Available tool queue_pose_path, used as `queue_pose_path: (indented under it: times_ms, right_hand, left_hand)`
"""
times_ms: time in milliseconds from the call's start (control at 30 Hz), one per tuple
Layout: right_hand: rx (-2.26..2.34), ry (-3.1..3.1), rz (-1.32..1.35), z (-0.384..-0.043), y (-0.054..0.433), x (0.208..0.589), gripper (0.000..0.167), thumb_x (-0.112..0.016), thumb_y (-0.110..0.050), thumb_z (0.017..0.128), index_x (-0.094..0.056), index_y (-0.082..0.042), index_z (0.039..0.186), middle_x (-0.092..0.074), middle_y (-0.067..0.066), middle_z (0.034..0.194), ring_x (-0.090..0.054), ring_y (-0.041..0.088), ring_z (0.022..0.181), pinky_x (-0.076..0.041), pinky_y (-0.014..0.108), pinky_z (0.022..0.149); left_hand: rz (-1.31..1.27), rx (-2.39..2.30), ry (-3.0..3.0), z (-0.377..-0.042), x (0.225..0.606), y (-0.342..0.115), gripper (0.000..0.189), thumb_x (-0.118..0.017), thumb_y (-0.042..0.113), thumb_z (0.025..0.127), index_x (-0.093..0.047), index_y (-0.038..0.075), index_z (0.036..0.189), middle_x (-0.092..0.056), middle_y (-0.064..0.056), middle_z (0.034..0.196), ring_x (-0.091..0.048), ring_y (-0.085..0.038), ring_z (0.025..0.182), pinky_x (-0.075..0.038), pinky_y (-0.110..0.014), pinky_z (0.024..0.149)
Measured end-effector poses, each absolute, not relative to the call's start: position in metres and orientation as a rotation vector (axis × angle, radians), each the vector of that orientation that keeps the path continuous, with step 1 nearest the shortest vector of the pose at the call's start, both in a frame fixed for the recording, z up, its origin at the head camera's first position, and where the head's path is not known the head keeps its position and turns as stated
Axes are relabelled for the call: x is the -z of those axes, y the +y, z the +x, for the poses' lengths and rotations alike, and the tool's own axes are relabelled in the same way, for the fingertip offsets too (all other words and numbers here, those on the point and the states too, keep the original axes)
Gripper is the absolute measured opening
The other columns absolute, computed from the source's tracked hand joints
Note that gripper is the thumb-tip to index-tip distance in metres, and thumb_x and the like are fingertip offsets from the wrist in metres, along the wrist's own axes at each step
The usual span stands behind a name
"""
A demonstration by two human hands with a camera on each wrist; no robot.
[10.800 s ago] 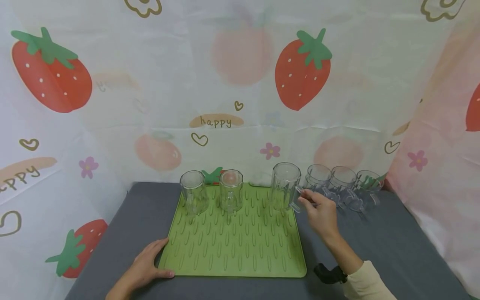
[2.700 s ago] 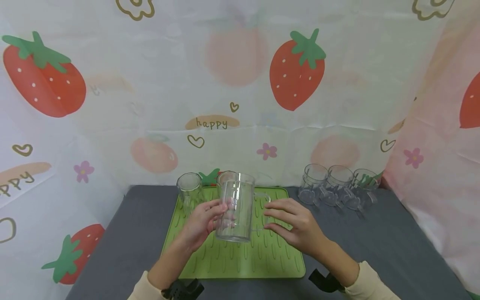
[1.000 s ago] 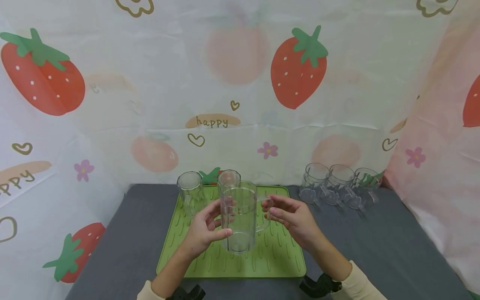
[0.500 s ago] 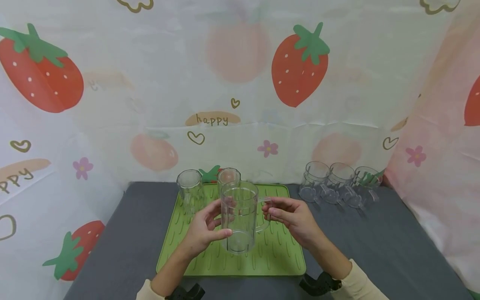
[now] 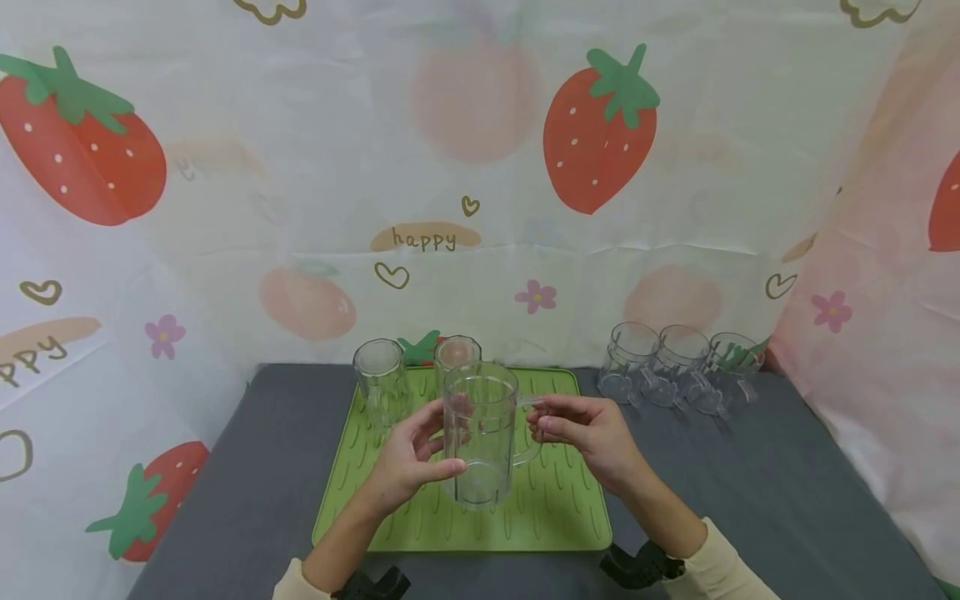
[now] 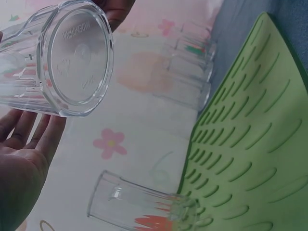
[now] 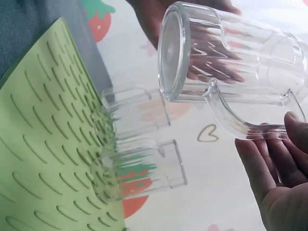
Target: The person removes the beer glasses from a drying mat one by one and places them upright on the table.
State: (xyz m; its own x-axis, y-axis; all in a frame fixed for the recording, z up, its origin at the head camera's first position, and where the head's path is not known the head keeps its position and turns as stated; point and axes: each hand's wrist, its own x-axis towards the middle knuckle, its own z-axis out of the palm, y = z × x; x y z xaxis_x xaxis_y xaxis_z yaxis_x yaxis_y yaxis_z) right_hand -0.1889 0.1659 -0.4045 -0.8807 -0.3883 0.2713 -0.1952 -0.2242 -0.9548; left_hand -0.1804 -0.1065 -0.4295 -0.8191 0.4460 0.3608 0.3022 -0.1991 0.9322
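Above the green mat (image 5: 555, 500), a clear mug (image 5: 483, 450) is held up between both hands, its rim upward and its base off the mat. My left hand (image 5: 408, 458) grips its side, thumb in front and fingers behind the wall. At the right, my right hand (image 5: 596, 437) pinches the handle between thumb and fingers. The right wrist view shows the thumb against the mug handle (image 7: 236, 122). In the left wrist view, the round mug base (image 6: 79, 55) faces the camera, with raised lettering on it.
Two clear mugs, the left one (image 5: 380, 379) and another (image 5: 457, 358) partly hidden by the held mug, stand on the mat's back part. Three more clear mugs (image 5: 682, 367) stand on the grey cloth at the back right. A strawberry-print curtain (image 5: 480, 167) hangs behind.
The mug left the mat's back right and came to the middle front; my left hand moved from the mat's edge onto it. The mug has since turned more upright; lately it is nearly still.
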Motion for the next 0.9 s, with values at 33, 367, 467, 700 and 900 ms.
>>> queue_pose_path:
  times_ms: [33,367,467,700,900]
  right_hand:
    - [2.250,1.883,-0.716,-0.189,0.166,0.404,0.025,-0.062,0.000,0.092,-0.072,-0.009,0.113,-0.075,-0.006,0.097,-0.072,0.008,0.089,-0.059,0.027,0.078]
    - [2.242,1.967,-0.728,-0.186,0.169,0.402,0.026,-0.063,-0.001,0.092,-0.073,-0.015,0.111,-0.075,-0.007,0.096,-0.072,0.007,0.089,-0.059,0.025,0.076]
    - [2.237,2.000,-0.726,-0.185,0.171,0.403,0.025,-0.064,-0.001,0.092,-0.070,-0.002,0.115,-0.075,-0.008,0.096,-0.072,0.007,0.089,-0.059,0.025,0.076]
    - [2.190,2.115,-0.691,-0.183,0.174,0.404,0.040,-0.063,-0.001,0.092,-0.052,0.026,0.120,-0.075,-0.011,0.094,-0.072,0.006,0.089,-0.059,0.023,0.075]
    - [2.195,2.158,-0.695,-0.182,0.176,0.405,0.040,-0.063,0.001,0.091,-0.052,0.027,0.119,-0.074,-0.012,0.094,-0.072,0.006,0.089,-0.059,0.023,0.075]
  left_hand:
    - [0.908,-2.177,1.919,-0.180,0.429,-0.106,0.071,-0.070,0.000,0.085,-0.035,-0.005,0.147,-0.039,-0.035,0.145,-0.054,-0.015,0.127,-0.048,-0.022,0.102]
    - [0.933,-2.115,1.929,-0.182,0.430,-0.104,0.072,-0.070,0.001,0.086,-0.033,-0.004,0.148,-0.040,-0.035,0.143,-0.058,-0.010,0.122,-0.048,-0.027,0.103]
    - [0.901,-2.067,1.967,-0.182,0.431,-0.103,0.074,-0.069,0.001,0.086,-0.032,-0.001,0.150,-0.039,-0.031,0.146,-0.055,-0.013,0.126,-0.047,-0.026,0.104]
    - [0.876,-1.945,2.084,-0.182,0.433,-0.101,0.075,-0.068,0.001,0.088,-0.029,0.003,0.152,-0.046,-0.019,0.144,-0.050,-0.014,0.131,-0.047,-0.024,0.102]
    - [0.891,-1.929,2.119,-0.182,0.434,-0.101,0.072,-0.067,0.002,0.089,-0.031,0.002,0.151,-0.042,-0.021,0.149,-0.049,0.000,0.126,-0.048,-0.025,0.099]
